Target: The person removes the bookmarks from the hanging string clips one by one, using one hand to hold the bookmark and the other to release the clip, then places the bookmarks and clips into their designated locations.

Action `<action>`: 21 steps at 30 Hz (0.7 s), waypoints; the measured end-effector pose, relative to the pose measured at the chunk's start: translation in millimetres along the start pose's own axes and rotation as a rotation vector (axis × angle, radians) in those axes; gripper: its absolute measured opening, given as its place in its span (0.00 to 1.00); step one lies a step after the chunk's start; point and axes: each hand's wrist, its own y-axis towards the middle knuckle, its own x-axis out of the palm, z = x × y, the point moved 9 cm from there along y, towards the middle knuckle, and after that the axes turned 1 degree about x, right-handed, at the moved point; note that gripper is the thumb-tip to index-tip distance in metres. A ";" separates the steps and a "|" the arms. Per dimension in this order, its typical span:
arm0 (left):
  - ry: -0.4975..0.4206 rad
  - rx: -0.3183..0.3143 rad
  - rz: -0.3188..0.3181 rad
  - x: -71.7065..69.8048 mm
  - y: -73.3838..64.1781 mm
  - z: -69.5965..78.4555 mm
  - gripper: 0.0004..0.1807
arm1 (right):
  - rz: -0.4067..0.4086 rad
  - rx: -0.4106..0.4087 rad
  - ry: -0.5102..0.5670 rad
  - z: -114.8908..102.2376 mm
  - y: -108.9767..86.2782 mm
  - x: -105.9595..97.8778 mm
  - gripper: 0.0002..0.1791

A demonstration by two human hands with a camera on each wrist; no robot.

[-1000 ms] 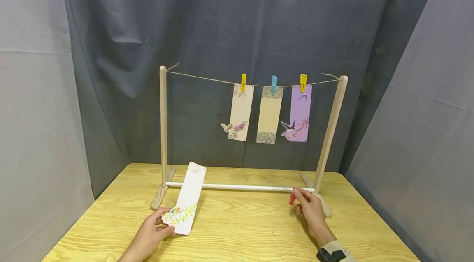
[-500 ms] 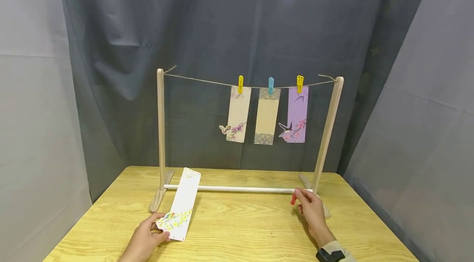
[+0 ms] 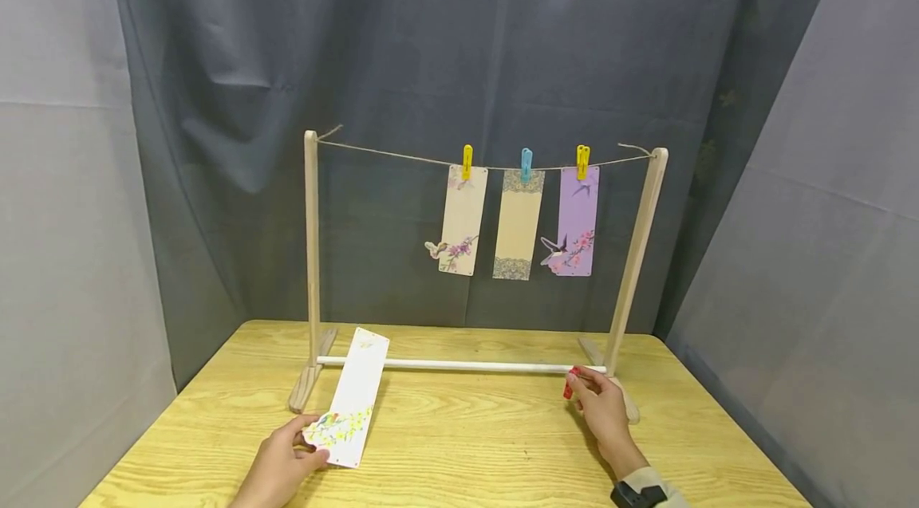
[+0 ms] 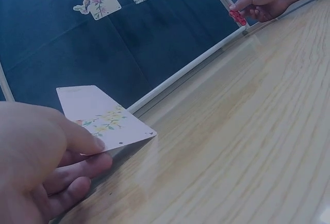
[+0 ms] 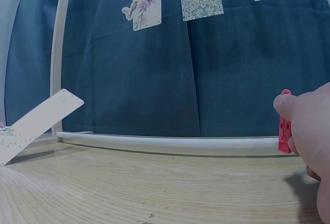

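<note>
A white bookmark [image 3: 356,388] with yellow flowers and a bird is pinched at its lower left end by my left hand [image 3: 282,456]. Its far end slants up in front of the rack's white bar. On the right, my right hand [image 3: 601,412] pinches a small red clothespin [image 3: 569,385] between thumb and fingers, above the table. In the right wrist view the red clothespin [image 5: 284,126] points downward. Three bookmarks hang from the string: a cream one [image 3: 461,221] and a purple one [image 3: 577,222] under yellow clothespins, and a tan one [image 3: 518,226] under a blue clothespin [image 3: 526,163].
A wooden rack with a left post [image 3: 312,253] and a right post [image 3: 636,261] carries the sagging string [image 3: 388,151]. Its white bar [image 3: 459,365] runs low across the wooden table [image 3: 459,444]. A dark curtain [image 3: 402,37] stands behind, with grey cloth walls at both sides.
My left hand has shifted slightly left and down with the white bookmark. The red clothespin has turned a little in my right hand, which otherwise stays in place.
</note>
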 end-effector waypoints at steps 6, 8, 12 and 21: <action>-0.003 0.008 0.001 0.3 -2.0 1.3 0.34 | -0.004 -0.007 -0.048 3.1 0.1 1.4 0.23; 0.005 0.013 0.001 0.1 -2.5 2.1 0.34 | -0.004 -0.014 -0.078 3.1 -0.1 1.2 0.23; 0.015 0.005 0.001 -0.3 -2.0 1.1 0.34 | 0.000 -0.024 -0.142 2.6 -1.4 0.7 0.23; -0.004 0.003 0.012 -0.6 -3.0 1.6 0.34 | 0.002 -0.048 -0.255 1.6 -3.7 -1.5 0.22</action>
